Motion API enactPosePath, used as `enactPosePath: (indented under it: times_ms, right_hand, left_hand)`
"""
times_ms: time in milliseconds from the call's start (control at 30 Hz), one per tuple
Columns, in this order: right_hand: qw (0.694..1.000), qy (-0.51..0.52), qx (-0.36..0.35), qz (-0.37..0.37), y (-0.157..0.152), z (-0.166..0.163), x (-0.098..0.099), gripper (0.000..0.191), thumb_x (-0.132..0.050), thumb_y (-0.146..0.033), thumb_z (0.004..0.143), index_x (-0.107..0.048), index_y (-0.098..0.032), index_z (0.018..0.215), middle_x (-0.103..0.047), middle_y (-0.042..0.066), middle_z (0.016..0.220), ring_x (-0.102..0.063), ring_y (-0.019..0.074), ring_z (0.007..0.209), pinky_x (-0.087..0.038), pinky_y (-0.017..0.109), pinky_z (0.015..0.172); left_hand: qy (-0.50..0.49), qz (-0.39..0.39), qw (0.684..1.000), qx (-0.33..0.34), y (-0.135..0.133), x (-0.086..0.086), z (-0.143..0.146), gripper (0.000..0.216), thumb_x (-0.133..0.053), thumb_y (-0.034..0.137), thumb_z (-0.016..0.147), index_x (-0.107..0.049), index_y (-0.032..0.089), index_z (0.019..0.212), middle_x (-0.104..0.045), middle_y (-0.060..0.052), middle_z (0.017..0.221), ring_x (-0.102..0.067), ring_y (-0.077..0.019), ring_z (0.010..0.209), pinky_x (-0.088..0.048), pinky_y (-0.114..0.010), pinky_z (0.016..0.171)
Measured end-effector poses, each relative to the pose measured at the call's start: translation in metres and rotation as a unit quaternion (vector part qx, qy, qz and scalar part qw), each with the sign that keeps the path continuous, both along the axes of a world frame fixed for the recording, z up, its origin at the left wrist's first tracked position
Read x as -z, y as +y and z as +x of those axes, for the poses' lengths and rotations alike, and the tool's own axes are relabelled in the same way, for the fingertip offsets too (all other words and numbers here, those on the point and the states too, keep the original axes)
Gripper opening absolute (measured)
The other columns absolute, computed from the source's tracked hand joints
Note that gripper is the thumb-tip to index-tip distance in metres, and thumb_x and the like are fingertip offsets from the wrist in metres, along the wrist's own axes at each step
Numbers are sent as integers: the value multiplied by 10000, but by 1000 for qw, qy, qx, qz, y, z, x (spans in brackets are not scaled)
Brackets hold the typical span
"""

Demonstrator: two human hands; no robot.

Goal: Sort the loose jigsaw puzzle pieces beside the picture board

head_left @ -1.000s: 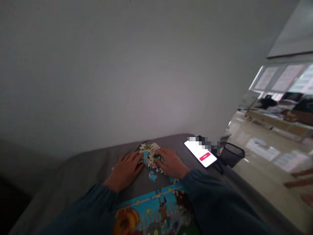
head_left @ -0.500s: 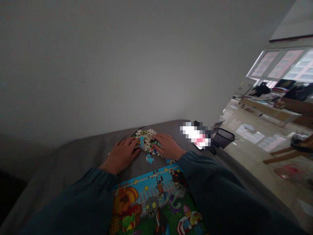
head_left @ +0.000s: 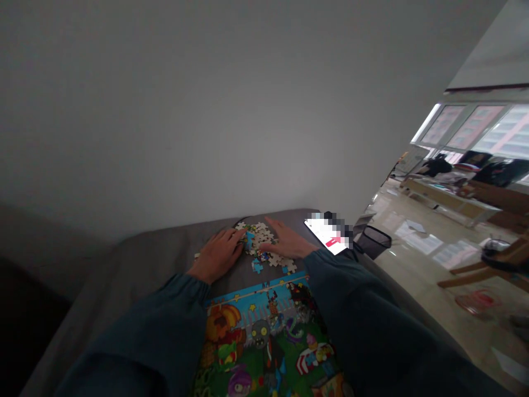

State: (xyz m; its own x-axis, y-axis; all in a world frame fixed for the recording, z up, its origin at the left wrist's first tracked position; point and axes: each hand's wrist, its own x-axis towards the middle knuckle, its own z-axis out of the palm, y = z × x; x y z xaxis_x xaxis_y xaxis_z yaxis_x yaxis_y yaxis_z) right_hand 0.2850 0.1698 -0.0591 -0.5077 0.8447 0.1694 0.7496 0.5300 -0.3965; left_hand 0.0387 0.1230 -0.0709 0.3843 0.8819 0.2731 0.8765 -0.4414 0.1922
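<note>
A loose pile of jigsaw puzzle pieces (head_left: 261, 236), some showing pale backs and some colourful faces, lies on grey cloth. My left hand (head_left: 221, 252) rests palm down at the pile's left side, its fingers stretched over the edge pieces. On the right side, my right hand (head_left: 284, 240) is turned partly on edge, with straight fingers and the thumb held apart. A blue puzzle piece (head_left: 257, 266) lies just in front of the pile. Nearer to me is a cartoon zombie picture (head_left: 264, 333), its sides partly covered by my sleeves.
A lit phone (head_left: 326, 234), partly pixelated, lies to the right of the pile. Beyond it, a black mesh basket (head_left: 375, 241) stands by the edge of the grey-covered surface (head_left: 161, 248). A pale wall (head_left: 206, 110) rises behind; tiled floor and wooden furniture show at right.
My right hand has tipped onto its edge and its fingers have lifted off the pieces, uncovering more of the pile. My left hand stays at the pile. The whole view has shifted slightly.
</note>
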Motion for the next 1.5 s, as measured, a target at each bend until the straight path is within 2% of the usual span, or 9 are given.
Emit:
enactPosePath:
  times_ms: [67,167,433,633,867,1000,1167,1333,1500]
  right_hand:
    - [1000,-20,-7,-9,-2,-17,8,1036,-727,-641,804,-274,-171,1608,-372,219,1598,-377,403,1458,-325,626,1154]
    - [999,-15,-42,17,-5,-44,17,760,-745,-404,844,-462,-167,1508,-482,191,1520,-429,347,1420,-317,560,1178]
    - [992,-1,-122,17,-8,-47,8,413,-539,-117,895,-678,-203,1274,-674,100,1333,-596,240,1278,-430,447,1133]
    - [999,-35,-34,-4,-21,13,5,595,-520,-421,951,-478,-244,1516,-527,139,1519,-480,355,1409,-375,588,1146]
    - [980,-150,81,-100,-53,43,29,1071,-492,-763,854,-50,-204,1654,-183,140,1694,-161,395,1556,-220,626,1223]
    - [993,-63,62,-77,-51,20,38,1028,-577,-701,848,-169,-189,1641,-210,184,1680,-164,381,1559,-177,605,1237]
    - [998,52,21,-6,-34,-2,39,817,-653,-444,898,-301,-203,1594,-439,192,1566,-415,353,1442,-317,601,1165]
    - [998,54,-9,5,-22,-8,23,613,-620,-257,934,-449,-212,1521,-556,127,1488,-520,270,1366,-380,495,1156]
    - [999,6,-37,-19,-23,7,-4,558,-556,-397,1000,-458,-223,1522,-553,114,1491,-520,229,1371,-392,434,1162]
  left_hand:
    - [-19,-8,1000,20,-2,-2,1,523,-451,276,971,-419,187,1486,-569,-123,1427,-567,-271,1278,-446,-417,1109]
    - [-36,-15,999,34,-6,-6,0,632,-523,299,924,-361,184,1525,-499,-118,1518,-501,-258,1369,-396,-395,1172]
    - [-1,-70,997,18,-15,-4,-9,855,-647,636,868,-336,238,1558,-390,-153,1600,-398,-373,1445,-350,-604,1174]
    - [16,-110,994,22,-17,-10,-6,519,-608,441,969,-511,241,1438,-442,-121,1553,-443,-340,1401,-357,-631,1158]
    - [12,-208,978,20,-12,-24,-33,1065,-637,828,729,-277,313,1588,-214,-131,1691,-173,-390,1557,-233,-629,1227]
    - [-6,-195,980,21,-14,-5,-27,1144,-699,818,673,-270,292,1594,-149,-142,1703,-99,-406,1567,-147,-653,1242]
    - [-56,-118,990,57,-12,10,-11,776,-696,581,864,-436,229,1505,-380,-147,1613,-376,-353,1469,-300,-596,1206]
    - [-108,-60,990,65,-2,1,-10,506,-527,438,998,-493,193,1440,-509,-129,1499,-515,-274,1352,-414,-493,1152]
    - [-88,-79,992,43,5,-10,-30,761,-548,627,912,-397,219,1536,-408,-116,1606,-396,-289,1468,-324,-446,1225]
